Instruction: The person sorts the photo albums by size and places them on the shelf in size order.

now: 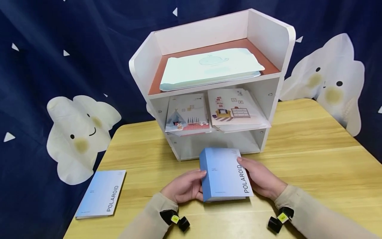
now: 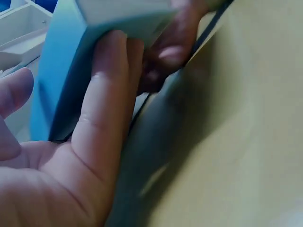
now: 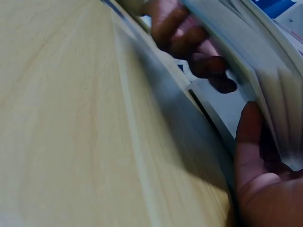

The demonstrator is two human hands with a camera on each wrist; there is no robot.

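Observation:
Both hands hold a thick blue-and-white photo album [image 1: 225,172] marked POLAROID, in front of the shelf's lower opening. My left hand [image 1: 186,187] grips it at the blue spine, thumb on the spine's edge and fingers underneath, as the left wrist view shows. On the opposite side my right hand [image 1: 264,177] has its thumb over the cover's edge and its fingers below. Page edges of the album [image 3: 279,94] fan slightly apart in the right wrist view. The album is raised off the table, with a shadow beneath it. A matching album [image 1: 101,194] lies flat at the table's left.
A white shelf unit [image 1: 270,43] stands at the back of the wooden table [image 1: 310,172]. A pale whale-print packet [image 1: 209,66] lies on its top; illustrated booklets [image 1: 188,113] fill the middle level. Behind hangs a dark blue curtain [image 1: 89,43] with cloud prints.

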